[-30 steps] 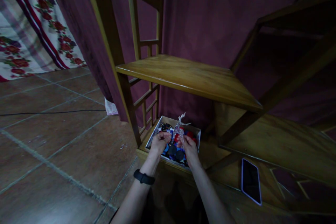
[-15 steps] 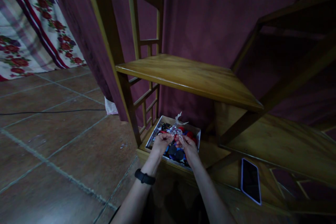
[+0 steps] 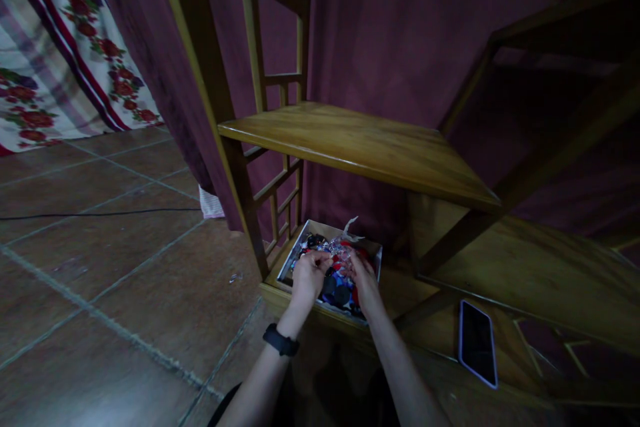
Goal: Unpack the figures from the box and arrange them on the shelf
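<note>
A shallow white-edged box [image 3: 295,253] holds a jumble of small dark, blue and red items. Above its contents is a clear, glittery piece [image 3: 340,247] with a pale ribbon-like end [image 3: 351,229] sticking up; its exact kind is unclear. My right hand [image 3: 363,278] curls its fingers around the clear piece from the right. On the other side, my left hand [image 3: 310,271], with a black band [image 3: 281,339] on the wrist, has thumb and forefinger pinched close to it. What lies in that pinch is too small to make out.
The box stands on the low base of a wooden shelf unit, beneath a wooden shelf board [image 3: 357,145]. A phone [image 3: 477,343] lies to the right on the wood. Tiled floor [image 3: 125,293] spreads at left, with a small clear scrap [image 3: 236,277] and a dark cable [image 3: 100,215].
The clear piece and its ribbon-like end have shifted slightly right, along with my right hand. My left hand has turned a little and now sits further from my right fingers.
</note>
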### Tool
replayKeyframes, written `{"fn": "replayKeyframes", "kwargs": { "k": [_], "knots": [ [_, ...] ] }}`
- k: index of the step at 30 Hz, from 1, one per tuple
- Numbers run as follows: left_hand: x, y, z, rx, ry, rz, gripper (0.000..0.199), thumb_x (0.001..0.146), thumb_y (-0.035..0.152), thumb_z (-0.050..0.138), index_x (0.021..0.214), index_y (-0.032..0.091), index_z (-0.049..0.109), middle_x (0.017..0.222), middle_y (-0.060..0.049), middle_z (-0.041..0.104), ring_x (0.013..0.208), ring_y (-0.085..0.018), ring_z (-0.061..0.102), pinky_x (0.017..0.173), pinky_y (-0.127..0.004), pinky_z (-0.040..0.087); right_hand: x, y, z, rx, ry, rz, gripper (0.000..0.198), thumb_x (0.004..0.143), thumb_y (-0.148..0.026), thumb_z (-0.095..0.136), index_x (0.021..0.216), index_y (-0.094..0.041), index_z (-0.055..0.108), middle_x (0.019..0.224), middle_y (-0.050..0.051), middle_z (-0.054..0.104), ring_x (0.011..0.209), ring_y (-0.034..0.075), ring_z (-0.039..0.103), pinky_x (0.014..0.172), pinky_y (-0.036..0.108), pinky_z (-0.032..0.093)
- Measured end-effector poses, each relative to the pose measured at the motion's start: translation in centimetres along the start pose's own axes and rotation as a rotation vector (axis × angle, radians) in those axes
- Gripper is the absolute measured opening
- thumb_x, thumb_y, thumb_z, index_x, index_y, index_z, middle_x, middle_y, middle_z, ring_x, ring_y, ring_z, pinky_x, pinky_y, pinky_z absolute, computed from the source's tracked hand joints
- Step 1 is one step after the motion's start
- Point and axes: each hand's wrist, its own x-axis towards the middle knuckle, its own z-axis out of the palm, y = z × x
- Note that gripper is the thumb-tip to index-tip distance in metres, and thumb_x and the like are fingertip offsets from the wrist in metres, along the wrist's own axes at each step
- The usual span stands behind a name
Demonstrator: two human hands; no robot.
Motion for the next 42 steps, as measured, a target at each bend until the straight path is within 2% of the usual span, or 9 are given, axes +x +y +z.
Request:
{"fn": "replayKeyframes", "kwargs": {
  "k": [3, 8, 13, 19, 29, 34, 42],
  "knots": [
    [-0.3, 0.4, 0.2, 0.12, -0.013, 0.072, 0.009, 0.073, 0.018, 0.061, 0.075, 0.018, 0.069, 0.079, -0.004, 0.067, 0.073, -0.015, 0.06, 0.072, -0.028, 0.045, -0.3, -0.6, 0.2, -0.044, -0.032, -0.068, 0.047, 0.073, -0.05, 0.058, 0.112, -0.024, 0.06, 0.115, 0.004, 0.062, 0.097, 0.022, 0.06, 0.068, 0.029, 0.051],
    [-0.6, 0.9, 0.5, 0.208, -0.022, 0.146, 0.01, 0.075, 0.019, 0.06, 0.077, 0.019, 0.069, 0.079, -0.004, 0.065, 0.077, -0.016, 0.058, 0.073, -0.028, 0.044, -0.3, -1.0, 0.4, -0.104, -0.043, -0.127, 0.044, 0.072, -0.048, 0.06, 0.106, -0.021, 0.062, 0.107, 0.005, 0.065, 0.095, 0.022, 0.06, 0.074, 0.03, 0.05],
    [-0.5, 1.2, 0.4, 0.144, -0.002, 0.148, 0.009, 0.073, 0.016, 0.061, 0.074, 0.019, 0.069, 0.078, -0.005, 0.064, 0.077, -0.018, 0.057, 0.074, -0.03, 0.043, -0.2, -0.8, 0.2, -0.115, -0.059, -0.137, 0.04, 0.072, -0.045, 0.061, 0.104, -0.022, 0.064, 0.104, 0.003, 0.067, 0.093, 0.021, 0.06, 0.077, 0.03, 0.048],
    [-0.3, 1.6, -0.1, 0.086, 0.037, 0.118, 0.01, 0.071, 0.014, 0.061, 0.071, 0.019, 0.069, 0.074, -0.005, 0.062, 0.074, -0.018, 0.056, 0.075, -0.031, 0.042, -0.4, -0.8, 0.1, -0.107, -0.074, -0.1, 0.045, 0.068, -0.043, 0.066, 0.108, -0.024, 0.063, 0.098, 0.002, 0.069, 0.093, 0.022, 0.06, 0.079, 0.033, 0.049],
    [0.1, 0.7, 0.0, 0.048, 0.088, 0.119, 0.01, 0.072, 0.015, 0.059, 0.075, 0.017, 0.068, 0.077, -0.006, 0.063, 0.076, -0.018, 0.057, 0.075, -0.032, 0.043, -0.9, -1.1, 0.4, -0.142, -0.098, -0.137, 0.045, 0.07, -0.041, 0.065, 0.111, -0.024, 0.062, 0.1, 0.002, 0.068, 0.093, 0.022, 0.06, 0.084, 0.035, 0.047],
    [0.0, 1.1, -0.1, -0.021, 0.089, 0.064, 0.008, 0.071, 0.017, 0.062, 0.075, 0.018, 0.069, 0.077, -0.005, 0.065, 0.077, -0.018, 0.059, 0.074, -0.031, 0.043, -1.2, -1.6, 0.4, -0.114, -0.093, -0.127, 0.044, 0.07, -0.041, 0.066, 0.11, -0.024, 0.062, 0.099, 0.002, 0.068, 0.093, 0.021, 0.06, 0.082, 0.033, 0.047],
    [-0.1, 0.9, 0.1, -0.067, 0.074, 0.084, 0.012, 0.071, 0.022, 0.063, 0.081, 0.02, 0.069, 0.082, -0.005, 0.067, 0.079, -0.019, 0.059, 0.075, -0.031, 0.043, -1.3, -1.8, 0.4, 0.002, -0.109, -0.102, 0.043, 0.072, -0.042, 0.063, 0.11, -0.024, 0.062, 0.107, 0.003, 0.067, 0.101, 0.024, 0.058, 0.087, 0.036, 0.046]
  ]
}}
